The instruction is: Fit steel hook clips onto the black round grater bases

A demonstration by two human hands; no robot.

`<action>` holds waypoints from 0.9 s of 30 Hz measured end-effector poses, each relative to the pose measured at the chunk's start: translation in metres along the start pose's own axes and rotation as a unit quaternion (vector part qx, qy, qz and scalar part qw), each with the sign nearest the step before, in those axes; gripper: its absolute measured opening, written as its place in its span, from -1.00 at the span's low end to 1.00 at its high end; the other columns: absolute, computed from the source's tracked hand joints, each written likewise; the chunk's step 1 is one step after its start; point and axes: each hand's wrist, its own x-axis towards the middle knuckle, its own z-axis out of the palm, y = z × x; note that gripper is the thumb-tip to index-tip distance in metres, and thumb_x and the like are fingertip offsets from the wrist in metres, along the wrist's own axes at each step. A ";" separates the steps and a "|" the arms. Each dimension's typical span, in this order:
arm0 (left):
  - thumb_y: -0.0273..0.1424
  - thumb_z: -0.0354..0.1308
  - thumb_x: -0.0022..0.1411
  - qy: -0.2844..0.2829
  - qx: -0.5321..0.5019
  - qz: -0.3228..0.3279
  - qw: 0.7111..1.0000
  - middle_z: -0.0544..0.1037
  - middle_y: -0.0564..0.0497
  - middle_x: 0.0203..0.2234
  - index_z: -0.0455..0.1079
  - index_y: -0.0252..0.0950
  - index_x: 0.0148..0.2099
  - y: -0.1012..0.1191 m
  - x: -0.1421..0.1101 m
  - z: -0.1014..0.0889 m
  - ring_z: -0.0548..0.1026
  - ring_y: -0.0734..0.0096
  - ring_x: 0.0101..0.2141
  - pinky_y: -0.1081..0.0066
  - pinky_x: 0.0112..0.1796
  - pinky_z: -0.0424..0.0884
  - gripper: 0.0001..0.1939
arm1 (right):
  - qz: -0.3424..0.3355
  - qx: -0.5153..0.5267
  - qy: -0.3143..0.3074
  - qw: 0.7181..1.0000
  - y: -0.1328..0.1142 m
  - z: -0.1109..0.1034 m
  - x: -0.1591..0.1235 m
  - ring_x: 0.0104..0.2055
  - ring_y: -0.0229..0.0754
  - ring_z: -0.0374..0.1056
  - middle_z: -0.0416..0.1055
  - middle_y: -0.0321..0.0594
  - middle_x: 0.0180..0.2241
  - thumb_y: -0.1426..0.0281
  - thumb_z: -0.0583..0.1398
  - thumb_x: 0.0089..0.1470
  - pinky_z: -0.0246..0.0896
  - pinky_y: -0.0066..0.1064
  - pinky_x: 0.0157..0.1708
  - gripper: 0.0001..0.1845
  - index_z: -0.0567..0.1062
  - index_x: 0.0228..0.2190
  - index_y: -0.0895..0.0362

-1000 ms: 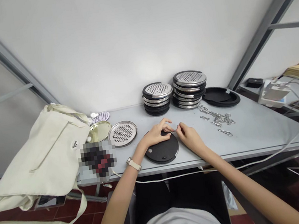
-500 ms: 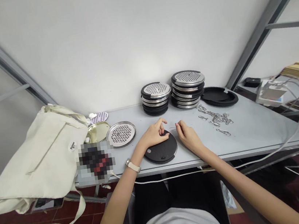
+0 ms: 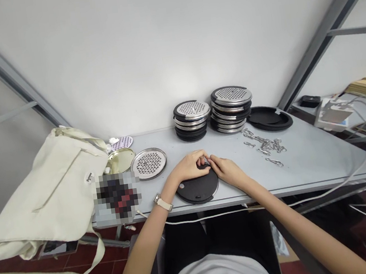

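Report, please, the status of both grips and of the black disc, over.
Left grip on disc. Right grip close against left, at disc's far edge; anything pinched between, too small to tell. Clips lie right, apart.

And it's two bare hands, left hand (image 3: pixel 189 166) and right hand (image 3: pixel 230 171), meeting over one black disc (image 3: pixel 198 189)! One watch (image 3: pixel 163 202) on the left wrist. Far side, two stacks: left stack (image 3: pixel 192 132), right stack (image 3: pixel 232 113), layers packed too tightly to count. Far right, at least one black round tray (image 3: pixel 270 118). Among the metal clips (image 3: pixel 268 144), one lies apart on the near side; the others tangle beyond counting. Over left, one perforated plate (image 3: pixel 149 164), one gold-toned lid (image 3: pixel 125 156), one patterned disc (image 3: pixel 125 142), and one cream bag (image 3: pixel 57 185)!
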 end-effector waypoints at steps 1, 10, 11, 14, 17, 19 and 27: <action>-0.48 0.16 0.02 0.004 0.006 0.006 1.000 0.34 0.11 -0.47 0.28 -0.29 -0.25 0.000 0.000 0.000 0.33 0.48 -0.41 0.47 -0.35 0.28 -0.80 | 0.001 -0.001 0.000 1.000 0.000 0.000 0.000 -0.48 -0.20 0.35 0.43 -0.22 -0.48 0.33 -0.14 0.25 0.00 -0.47 -0.47 -0.74 0.28 -0.35 0.10; -0.42 0.17 0.04 0.010 0.048 0.011 0.999 0.33 0.08 -0.43 0.27 -0.29 -0.32 0.000 0.001 -0.001 0.34 0.44 -0.39 0.44 -0.32 0.28 -0.86 | 0.006 0.015 0.008 1.000 -0.002 -0.002 0.000 -0.50 -0.20 0.32 0.39 -0.25 -0.53 0.31 -0.12 0.24 -0.01 -0.47 -0.48 -0.75 0.27 -0.38 0.09; -0.42 0.16 0.04 0.010 0.051 0.010 0.999 0.33 0.07 -0.43 0.27 -0.29 -0.32 0.000 0.001 -0.001 0.34 0.44 -0.38 0.44 -0.32 0.29 -0.86 | 0.006 0.014 0.010 1.000 -0.002 -0.002 0.000 -0.50 -0.20 0.32 0.39 -0.25 -0.53 0.31 -0.12 0.23 -0.01 -0.47 -0.48 -0.75 0.27 -0.39 0.09; -0.42 0.17 0.03 0.013 0.055 0.015 0.998 0.33 0.07 -0.42 0.27 -0.29 -0.32 -0.001 0.001 -0.001 0.34 0.43 -0.38 0.44 -0.32 0.30 -0.86 | 0.009 0.011 0.013 1.000 -0.001 -0.001 0.000 -0.51 -0.20 0.31 0.39 -0.25 -0.54 0.32 -0.12 0.23 -0.02 -0.47 -0.49 -0.75 0.27 -0.39 0.08; -0.43 0.16 0.03 0.027 0.057 0.026 0.998 0.33 0.05 -0.36 0.30 -0.29 -0.29 -0.001 0.000 -0.001 0.35 0.43 -0.35 0.43 -0.29 0.31 -0.85 | 0.011 0.011 0.015 1.000 -0.001 -0.001 -0.001 -0.53 -0.20 0.30 0.39 -0.26 -0.54 0.32 -0.12 0.23 -0.02 -0.47 -0.50 -0.75 0.27 -0.39 0.08; -0.43 0.16 0.04 0.031 0.058 0.030 0.997 0.35 0.04 -0.36 0.31 -0.29 -0.29 -0.001 0.000 0.000 0.36 0.42 -0.33 0.42 -0.26 0.31 -0.86 | 0.010 0.011 0.015 1.000 -0.001 -0.001 -0.001 -0.52 -0.20 0.30 0.39 -0.26 -0.54 0.32 -0.12 0.23 -0.02 -0.46 -0.49 -0.76 0.27 -0.39 0.08; -0.47 0.17 0.04 0.023 0.033 0.037 0.999 0.45 0.03 -0.35 0.34 -0.29 -0.20 -0.001 0.001 0.000 0.40 0.38 -0.26 0.39 -0.16 0.31 -0.79 | -0.009 0.033 0.010 0.999 -0.001 -0.004 -0.004 -0.46 -0.20 0.32 0.42 -0.22 -0.46 0.35 -0.13 0.24 0.05 -0.45 -0.44 -0.75 0.28 -0.37 0.10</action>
